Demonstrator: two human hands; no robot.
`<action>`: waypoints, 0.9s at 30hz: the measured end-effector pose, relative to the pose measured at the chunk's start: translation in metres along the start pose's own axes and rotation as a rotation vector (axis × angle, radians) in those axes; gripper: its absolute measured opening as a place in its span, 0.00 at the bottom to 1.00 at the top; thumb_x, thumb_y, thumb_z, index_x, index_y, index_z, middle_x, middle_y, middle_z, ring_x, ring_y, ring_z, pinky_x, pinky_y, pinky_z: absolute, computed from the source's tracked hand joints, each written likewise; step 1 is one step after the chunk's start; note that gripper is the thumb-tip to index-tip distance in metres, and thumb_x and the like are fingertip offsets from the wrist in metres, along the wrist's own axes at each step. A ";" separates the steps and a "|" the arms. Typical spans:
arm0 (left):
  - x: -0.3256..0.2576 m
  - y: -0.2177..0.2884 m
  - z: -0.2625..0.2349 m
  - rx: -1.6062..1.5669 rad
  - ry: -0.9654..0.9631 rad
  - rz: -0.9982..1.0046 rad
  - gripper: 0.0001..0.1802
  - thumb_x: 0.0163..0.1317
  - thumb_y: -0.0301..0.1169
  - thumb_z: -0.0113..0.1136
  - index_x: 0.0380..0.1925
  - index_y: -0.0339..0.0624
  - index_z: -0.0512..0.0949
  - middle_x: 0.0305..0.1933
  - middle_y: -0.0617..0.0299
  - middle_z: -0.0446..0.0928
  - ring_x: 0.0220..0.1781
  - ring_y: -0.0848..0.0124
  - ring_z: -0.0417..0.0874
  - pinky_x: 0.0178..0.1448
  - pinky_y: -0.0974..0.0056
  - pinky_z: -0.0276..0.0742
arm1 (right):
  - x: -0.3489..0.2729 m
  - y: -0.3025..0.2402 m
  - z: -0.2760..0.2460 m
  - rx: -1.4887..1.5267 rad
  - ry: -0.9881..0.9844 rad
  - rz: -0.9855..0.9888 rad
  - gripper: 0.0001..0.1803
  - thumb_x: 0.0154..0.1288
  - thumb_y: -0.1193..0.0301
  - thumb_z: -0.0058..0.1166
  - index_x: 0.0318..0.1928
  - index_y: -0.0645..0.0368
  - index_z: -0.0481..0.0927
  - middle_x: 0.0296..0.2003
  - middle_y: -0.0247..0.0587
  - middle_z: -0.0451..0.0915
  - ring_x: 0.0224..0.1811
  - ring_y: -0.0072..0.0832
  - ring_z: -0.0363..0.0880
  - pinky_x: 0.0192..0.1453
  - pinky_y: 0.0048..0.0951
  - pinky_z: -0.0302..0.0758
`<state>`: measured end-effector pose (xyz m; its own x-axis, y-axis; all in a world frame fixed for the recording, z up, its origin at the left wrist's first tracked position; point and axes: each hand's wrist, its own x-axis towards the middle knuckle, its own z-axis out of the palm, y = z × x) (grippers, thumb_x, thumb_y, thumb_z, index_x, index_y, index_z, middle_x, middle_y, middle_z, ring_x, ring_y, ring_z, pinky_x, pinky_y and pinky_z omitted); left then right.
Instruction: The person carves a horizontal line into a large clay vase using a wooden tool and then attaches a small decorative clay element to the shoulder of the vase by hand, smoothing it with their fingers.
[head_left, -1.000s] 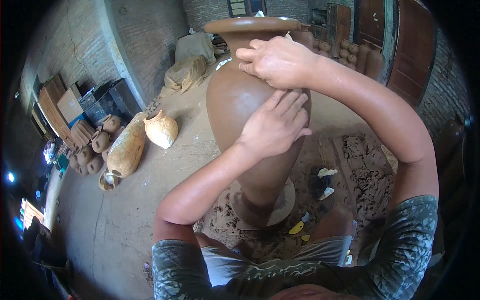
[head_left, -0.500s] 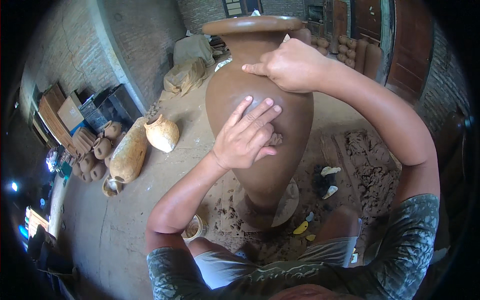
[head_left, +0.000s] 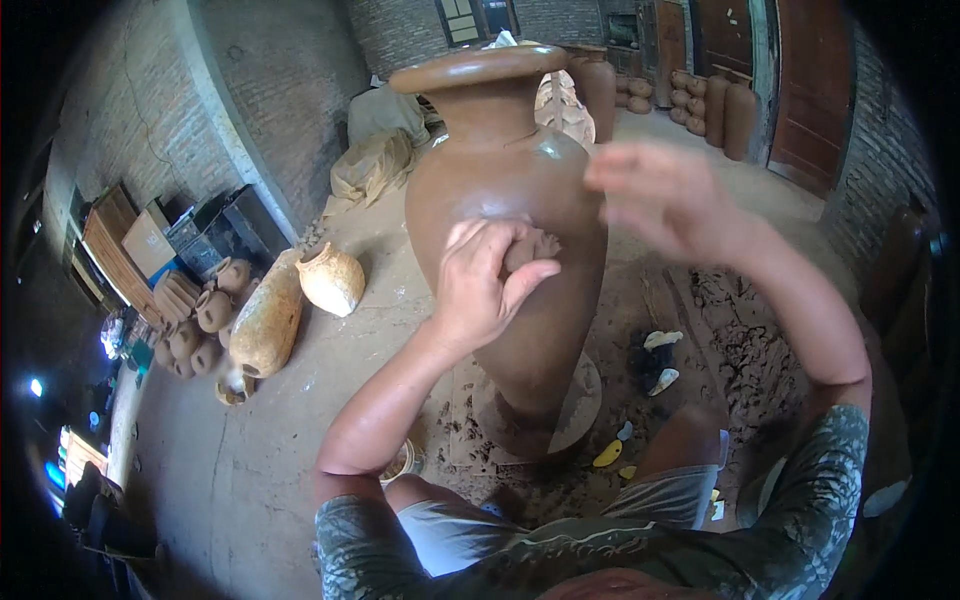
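The left hand (head_left: pixel 485 285) pinches a clay lump (head_left: pixel 530 248) against the belly of the tall vase (head_left: pixel 510 200), likely to bond it on as an added piece. The right hand (head_left: pixel 665 195), blurred and open-fingered, hovers just right of the shoulder, touching nothing. The vase stands on a round base (head_left: pixel 580 405) on the floor, directly ahead between both hands.

Tall clay vase (head_left: pixel 505 200) stands dead centre and blocks straight reach, left hand (head_left: pixel 480 290) pressed on its belly, right hand (head_left: pixel 665 195) in the air just beside its shoulder. Open floor (head_left: pixel 330 400) to the left up to fired pots (head_left: pixel 265 315). Tool scraps (head_left: pixel 655 360) and clay lumps (head_left: pixel 740 350) crowd the right side by the wheel (head_left: pixel 580 400).
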<state>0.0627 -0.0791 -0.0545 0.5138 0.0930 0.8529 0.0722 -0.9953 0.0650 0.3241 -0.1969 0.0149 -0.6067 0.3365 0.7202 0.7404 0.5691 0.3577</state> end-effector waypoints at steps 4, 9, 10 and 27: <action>0.006 0.036 0.013 -0.658 -0.176 -0.294 0.25 0.80 0.49 0.56 0.48 0.33 0.82 0.33 0.61 0.84 0.34 0.77 0.82 0.41 0.70 0.79 | -0.004 -0.063 -0.007 0.090 -0.045 -0.056 0.28 0.56 0.70 0.75 0.57 0.64 0.82 0.50 0.45 0.82 0.49 0.43 0.84 0.48 0.39 0.83; 0.012 0.053 0.027 -0.978 -0.309 -0.513 0.31 0.84 0.54 0.44 0.43 0.36 0.83 0.28 0.66 0.79 0.28 0.79 0.79 0.31 0.72 0.71 | -0.017 -0.063 -0.011 0.022 -0.142 -0.065 0.29 0.54 0.69 0.73 0.56 0.69 0.81 0.43 0.43 0.79 0.41 0.41 0.80 0.44 0.40 0.81; 0.014 0.053 0.028 -1.000 -0.355 -0.535 0.32 0.84 0.54 0.43 0.41 0.36 0.83 0.27 0.66 0.78 0.28 0.79 0.80 0.31 0.73 0.71 | -0.019 -0.065 -0.012 -0.003 -0.174 -0.054 0.29 0.54 0.69 0.72 0.55 0.69 0.81 0.42 0.43 0.79 0.39 0.40 0.79 0.44 0.40 0.81; 0.029 0.059 0.030 -0.897 -0.393 -0.470 0.28 0.81 0.57 0.49 0.47 0.40 0.77 0.30 0.67 0.72 0.26 0.80 0.70 0.29 0.72 0.69 | -0.032 -0.066 -0.014 0.200 -0.095 0.244 0.20 0.71 0.72 0.61 0.60 0.62 0.79 0.43 0.49 0.81 0.44 0.48 0.82 0.48 0.43 0.80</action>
<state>0.1073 -0.1339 -0.0417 0.8474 0.3138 0.4284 -0.2356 -0.5009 0.8329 0.2987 -0.2561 -0.0236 -0.4496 0.5442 0.7083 0.8015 0.5958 0.0510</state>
